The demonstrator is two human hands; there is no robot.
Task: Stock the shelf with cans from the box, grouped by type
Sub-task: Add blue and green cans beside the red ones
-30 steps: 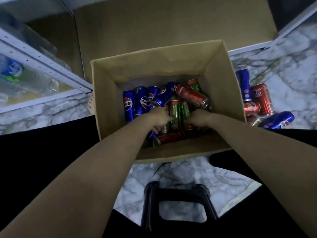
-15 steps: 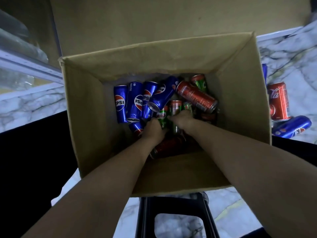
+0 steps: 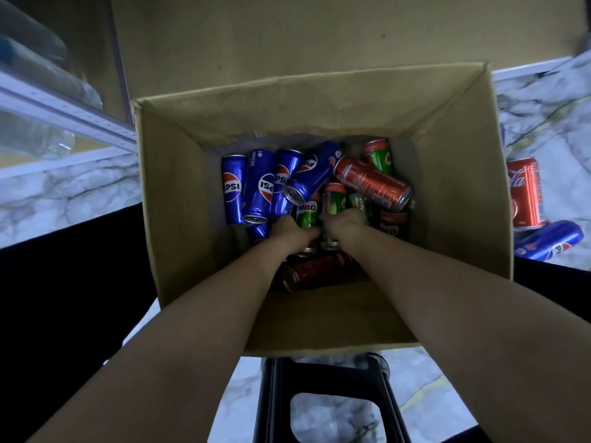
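Both your arms reach straight down into the open brown cardboard box [image 3: 319, 100]. Your left hand [image 3: 289, 231] curls its fingers round the green Milo can [image 3: 307, 212], and your right hand [image 3: 347, 223] grips the slim green can [image 3: 333, 199] just beside it; both cans lie among blue Pepsi cans [image 3: 256, 187] and a red cola can [image 3: 372, 183]. Full cans likely feel heavy, rigid and slick, so wrap the mid-body rather than the rims.

Head camera looks steeply down, close, into the open box [image 3: 179, 199].
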